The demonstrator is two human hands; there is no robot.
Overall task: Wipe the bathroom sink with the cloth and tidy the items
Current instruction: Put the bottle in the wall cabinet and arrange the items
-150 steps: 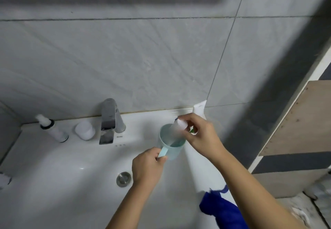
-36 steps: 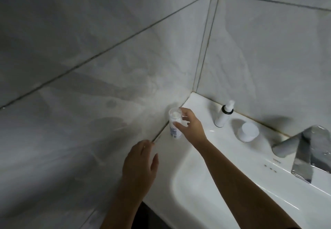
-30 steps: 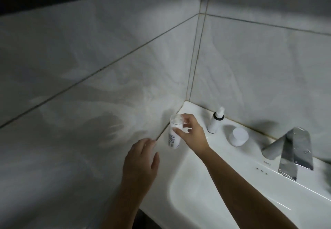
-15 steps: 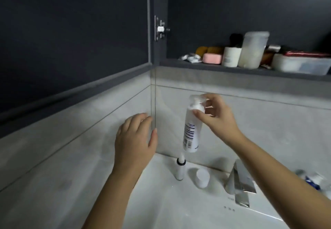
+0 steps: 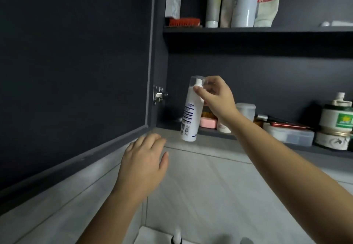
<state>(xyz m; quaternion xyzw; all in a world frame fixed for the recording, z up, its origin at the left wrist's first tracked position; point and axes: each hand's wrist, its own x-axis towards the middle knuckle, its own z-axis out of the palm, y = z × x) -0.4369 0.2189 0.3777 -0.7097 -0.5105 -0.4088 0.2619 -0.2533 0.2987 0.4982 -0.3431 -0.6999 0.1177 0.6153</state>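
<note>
One grip is closed: the right hand [image 5: 215,98] pinches the white pump bottle [image 5: 189,117] by its clear cap, thumb on the near side and fingers curled over the far side. The bottle hangs in the air from that grip, slightly tilted with its base toward the left, in front of the left end of the lower shelf [image 5: 210,132] of the open wall cabinet. It touches nothing else.

The other grip holds nothing. The left hand [image 5: 143,163] is raised below and left of the bottle, fingers loosely spread, near the bottom corner of the cabinet door [image 5: 76,72] and apart from the bottle.

Behind the bottle on the lower shelf lies a pink soap case [image 5: 208,123]. Toward the shelf's right end sit a clear lidded box [image 5: 290,135] and a green-labelled jar [image 5: 336,117]. The upper shelf [image 5: 248,29] carries tubes and a tall white bottle near its left end. A corner of the white sink [image 5: 150,238] shows at the bottom edge.
</note>
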